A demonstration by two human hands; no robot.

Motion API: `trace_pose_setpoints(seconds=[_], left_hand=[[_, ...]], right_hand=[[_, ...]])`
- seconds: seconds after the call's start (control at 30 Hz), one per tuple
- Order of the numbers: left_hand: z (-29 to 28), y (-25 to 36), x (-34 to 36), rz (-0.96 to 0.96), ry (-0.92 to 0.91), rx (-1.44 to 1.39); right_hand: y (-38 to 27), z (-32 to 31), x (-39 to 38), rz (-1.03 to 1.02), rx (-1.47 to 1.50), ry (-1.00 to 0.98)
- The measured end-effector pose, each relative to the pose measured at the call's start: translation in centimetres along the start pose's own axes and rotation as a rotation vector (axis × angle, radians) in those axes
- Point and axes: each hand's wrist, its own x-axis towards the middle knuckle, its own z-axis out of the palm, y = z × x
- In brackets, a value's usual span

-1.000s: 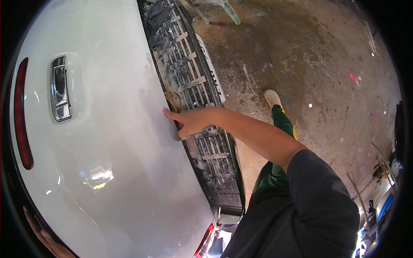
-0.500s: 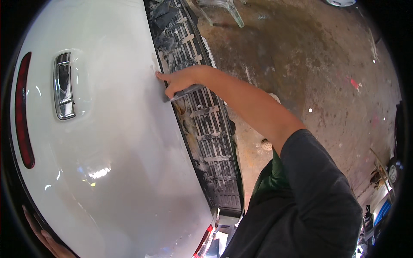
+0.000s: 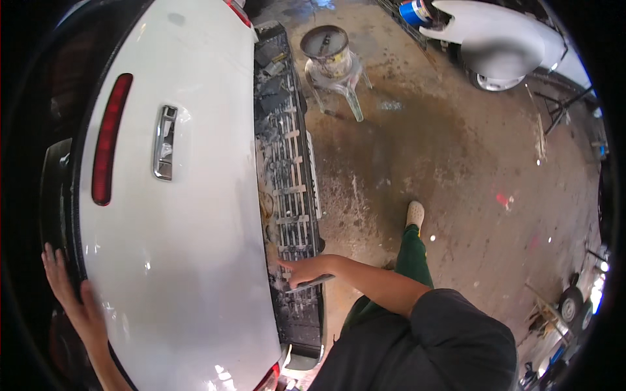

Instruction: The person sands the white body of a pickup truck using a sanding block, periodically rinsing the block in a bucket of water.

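Observation:
My right hand (image 3: 298,270) is closed on a flat grey strip (image 3: 313,284), whose exact kind I cannot make out. The hand is over the dusty slatted bumper step (image 3: 292,208), beside the lower edge of a white vehicle tailgate (image 3: 208,247). Its index finger points toward the panel. On the far left, my left hand (image 3: 77,309) has its fingers stretched out at the tailgate's upper edge, and it holds nothing. The tailgate carries a chrome handle (image 3: 165,143) and a long red brake light (image 3: 112,140).
A bucket (image 3: 326,55) stands on a clear plastic stool (image 3: 349,85) beyond the bumper. A white car body part (image 3: 489,32) with a wheel is at the upper right. The concrete floor (image 3: 456,156) has wet patches. One light shoe (image 3: 415,214) shows below my green trousers.
My right hand, with the grey strip, has moved off the tailgate's lower edge to over the bumper step, nearer my body. More of my left hand shows, and the view has shifted.

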Motion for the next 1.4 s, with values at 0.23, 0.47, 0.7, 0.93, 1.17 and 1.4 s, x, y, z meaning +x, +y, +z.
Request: trace_pose_setpoints(seconds=[0.23,0.47,0.7,0.93,1.17,1.4], left_hand=[[9.1,20.7,3.1,0.245,-0.522,-0.592],[34.0,30.2,1.3,0.598,-0.745,-0.014],[35.2,32.2,3.3,0.698,-0.897,0.235],[31.7,32.7,-1.6,0.671,-1.135,0.306],[31.6,33.9,-6.9,0.465,-1.134,0.271],[25.1,39.3,-10.0,0.267,-1.786,-0.362]], right_hand=[[7.6,-7.4,-24.2,0.055,0.497,0.493],[21.7,-9.8,-52.6,0.408,0.339,1.378],[36.1,4.6,-63.5,0.765,0.457,1.592],[38.3,10.1,-57.5,0.772,0.831,1.588],[35.9,1.1,-57.2,0.653,0.678,1.554],[32.4,-13.2,-56.4,0.419,0.509,1.515]])
